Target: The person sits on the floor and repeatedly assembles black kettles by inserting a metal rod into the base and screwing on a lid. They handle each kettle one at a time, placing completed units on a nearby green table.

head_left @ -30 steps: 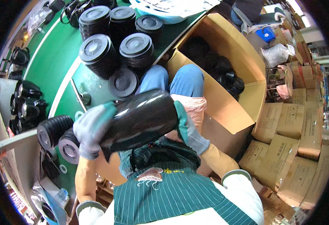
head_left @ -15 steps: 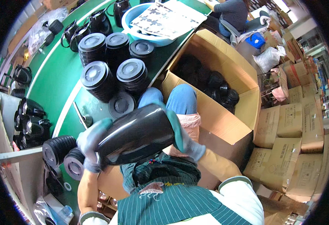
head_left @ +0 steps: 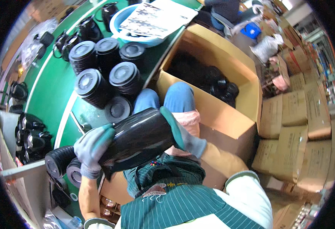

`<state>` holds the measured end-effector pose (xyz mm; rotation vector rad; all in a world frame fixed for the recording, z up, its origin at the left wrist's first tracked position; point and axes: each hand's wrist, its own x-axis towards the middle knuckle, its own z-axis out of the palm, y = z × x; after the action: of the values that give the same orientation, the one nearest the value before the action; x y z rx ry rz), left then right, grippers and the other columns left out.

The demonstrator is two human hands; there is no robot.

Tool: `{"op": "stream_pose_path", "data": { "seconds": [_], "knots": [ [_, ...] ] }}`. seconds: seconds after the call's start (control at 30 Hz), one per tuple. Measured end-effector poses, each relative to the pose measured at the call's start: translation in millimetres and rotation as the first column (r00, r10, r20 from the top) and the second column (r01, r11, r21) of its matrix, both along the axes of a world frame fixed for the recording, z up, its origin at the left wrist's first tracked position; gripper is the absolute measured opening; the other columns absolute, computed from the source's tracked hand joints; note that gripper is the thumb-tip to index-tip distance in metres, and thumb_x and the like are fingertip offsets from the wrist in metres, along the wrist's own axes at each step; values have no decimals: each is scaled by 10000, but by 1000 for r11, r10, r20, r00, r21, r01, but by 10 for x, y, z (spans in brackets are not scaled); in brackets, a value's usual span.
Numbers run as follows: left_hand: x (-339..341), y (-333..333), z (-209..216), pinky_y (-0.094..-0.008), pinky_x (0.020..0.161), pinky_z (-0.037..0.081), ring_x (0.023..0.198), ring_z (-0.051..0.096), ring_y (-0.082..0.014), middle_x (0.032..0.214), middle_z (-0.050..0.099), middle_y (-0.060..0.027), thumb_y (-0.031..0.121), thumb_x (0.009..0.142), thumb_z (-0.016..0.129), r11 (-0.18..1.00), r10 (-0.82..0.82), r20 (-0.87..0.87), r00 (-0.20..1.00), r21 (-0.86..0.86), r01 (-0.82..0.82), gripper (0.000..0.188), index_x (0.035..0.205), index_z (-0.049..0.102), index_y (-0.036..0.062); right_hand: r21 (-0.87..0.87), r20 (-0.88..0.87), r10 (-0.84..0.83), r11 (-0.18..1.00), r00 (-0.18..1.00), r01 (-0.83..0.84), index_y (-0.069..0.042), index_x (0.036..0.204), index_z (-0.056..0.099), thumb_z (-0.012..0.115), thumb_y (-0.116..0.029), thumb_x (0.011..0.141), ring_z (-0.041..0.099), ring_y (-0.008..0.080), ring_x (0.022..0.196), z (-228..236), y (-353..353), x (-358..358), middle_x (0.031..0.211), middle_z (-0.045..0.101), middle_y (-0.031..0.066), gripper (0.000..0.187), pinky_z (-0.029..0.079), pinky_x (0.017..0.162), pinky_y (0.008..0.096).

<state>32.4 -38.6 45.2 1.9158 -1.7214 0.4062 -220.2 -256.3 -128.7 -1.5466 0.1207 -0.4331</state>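
Observation:
A glossy black jug body (head_left: 138,137) lies tilted across my lap, held between both gloved hands. A pointed lip shows at its lower left end. My left hand (head_left: 94,147), in a grey and teal glove, is closed round that end. Against the other, rounded end presses my right hand (head_left: 184,135), its teal palm and fingers curved over the base. Just beyond the jug body, a single round black lid (head_left: 118,108) lies flat on the green table (head_left: 49,97).
Several stacks of black lids (head_left: 89,82) stand on the table, with black jugs (head_left: 89,30) behind them. A blue basin (head_left: 117,23) bears a patterned sheet. To my right an open carton (head_left: 228,122) holds black parts; stacked cartons (head_left: 286,152) stand further right. Another person (head_left: 223,9) sits beyond.
The view has shifted a little, so the table and carton sit slightly further left. Both hands still hold the jug body, which has turned slightly, its pointed lip now showing at the lower left.

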Motion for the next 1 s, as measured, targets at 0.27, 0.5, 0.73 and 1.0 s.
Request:
{"op": "stream_pose_path", "data": {
  "seconds": [0.27, 0.5, 0.73, 1.0],
  "knots": [
    [-102, 458, -1222, -368, 890, 571, 914, 736, -280, 1006, 770, -110, 197, 906, 660, 920, 68, -993, 100, 24, -392, 321, 1117, 743, -31, -369, 284, 106, 929, 953, 7, -28, 1643, 224, 561, -538, 998, 177, 312, 1587, 1342, -118, 461, 1722, 138, 189, 889, 146, 1277, 426],
    [-32, 187, -636, -344, 859, 584, 865, 751, -205, 973, 788, -129, 190, 840, 781, 947, 178, -601, 779, -109, -301, 355, 1104, 748, -46, 452, 177, 70, 880, 982, -144, -40, 1648, 204, 474, -403, 1096, 264, 217, 1554, 1359, 2, 578, 1703, 253, 106, 714, 198, 1260, 338],
    [-59, 71, -97, -375, 927, 575, 983, 767, -282, 1067, 777, -193, 207, 837, 757, 970, 210, -533, 820, 8, -244, 388, 1132, 748, -44, 386, 239, 23, 915, 971, -117, -21, 1610, 295, 501, -285, 1104, 424, 204, 1451, 278, -156, 665, 1627, 379, 115, 607, 343, 1219, 351],
    [-161, 136, -771, -351, 972, 547, 1049, 696, -218, 1167, 722, -112, 102, 927, 673, 924, 102, -894, 437, -78, -375, 298, 1186, 688, -45, -433, 237, -51, 888, 970, 153, -5, 1610, 311, 558, -587, 1002, 494, 373, 1248, 1735, -223, 487, 1419, 462, 230, 877, 393, 1100, 446]
  ]
}}
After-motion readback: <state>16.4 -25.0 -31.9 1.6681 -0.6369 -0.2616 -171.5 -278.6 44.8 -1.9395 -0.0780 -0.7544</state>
